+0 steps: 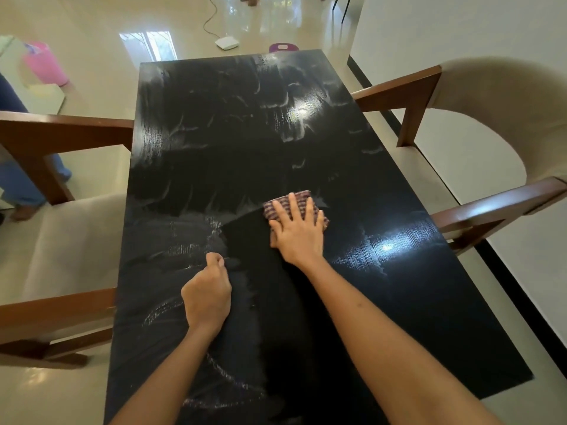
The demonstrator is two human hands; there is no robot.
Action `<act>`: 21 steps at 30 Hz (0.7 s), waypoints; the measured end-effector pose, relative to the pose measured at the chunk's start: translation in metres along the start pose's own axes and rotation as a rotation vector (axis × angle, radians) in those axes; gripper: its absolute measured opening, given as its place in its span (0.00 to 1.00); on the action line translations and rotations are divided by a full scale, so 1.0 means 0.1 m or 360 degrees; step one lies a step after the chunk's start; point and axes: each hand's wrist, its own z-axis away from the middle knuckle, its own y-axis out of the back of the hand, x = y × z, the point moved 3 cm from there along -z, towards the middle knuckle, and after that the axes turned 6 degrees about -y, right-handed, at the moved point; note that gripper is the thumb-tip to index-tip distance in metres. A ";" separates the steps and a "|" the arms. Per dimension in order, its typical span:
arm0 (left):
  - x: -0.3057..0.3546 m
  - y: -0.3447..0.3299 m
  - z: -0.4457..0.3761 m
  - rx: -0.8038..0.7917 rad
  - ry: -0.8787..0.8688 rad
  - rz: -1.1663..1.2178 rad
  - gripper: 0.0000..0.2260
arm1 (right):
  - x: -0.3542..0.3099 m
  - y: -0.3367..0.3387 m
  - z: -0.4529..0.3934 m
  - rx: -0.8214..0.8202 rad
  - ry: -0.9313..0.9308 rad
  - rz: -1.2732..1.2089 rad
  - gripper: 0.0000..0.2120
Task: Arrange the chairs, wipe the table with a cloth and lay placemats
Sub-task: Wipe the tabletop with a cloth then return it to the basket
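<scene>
Right, far left there's a pink bin (46, 62) on the pale floor (92, 23), and a person's blue trouser leg (18, 182) at the frame's edge; nearer me a chair (61, 246) sits tucked against the table's left side, brown wooden arms, beige seat; the table (214, 133) itself is black and glossy, running away from me, smeared with pale wet streaks over most of its top; my left hand (207, 297) is on the near-left part of it, curled into a loose fist, knuckles up, thumb against the forefinger, holding nothing I can see; just right of it there's a darker, streak-free patch of tabletop; my right hand (299, 231) is flat, fingers spread, palm pressed down on the cloth (299, 204); the cloth is a checked purple-and-white thing, bunched up, sitting about mid-table, a touch right of centre, its far edge poking out past my fingertips; beyond the far end, on the floor, a white box (227, 42) with a cable, and something purple (283, 47) just peeking over the table's edge; right of my forearm two bright glints of light on the surface; then a second chair (478, 96), same wood arms and curved beige back, close against the table's right side by the white wall (460, 26).
</scene>
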 end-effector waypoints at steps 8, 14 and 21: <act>0.03 0.04 -0.02 -0.0046 -0.0029 -0.0059 0.08 | 0.59 0.13 -0.26 0.0107 -0.0529 -0.0013 0.24; 0.01 0.06 -0.04 -0.0043 -0.0072 -0.0039 0.10 | 0.24 0.11 -0.31 0.0044 -0.0537 -0.0034 0.25; -0.19 0.12 0.00 0.0169 0.0373 0.0901 0.14 | -1.31 -0.18 -0.11 -0.0108 0.0120 -0.0017 0.25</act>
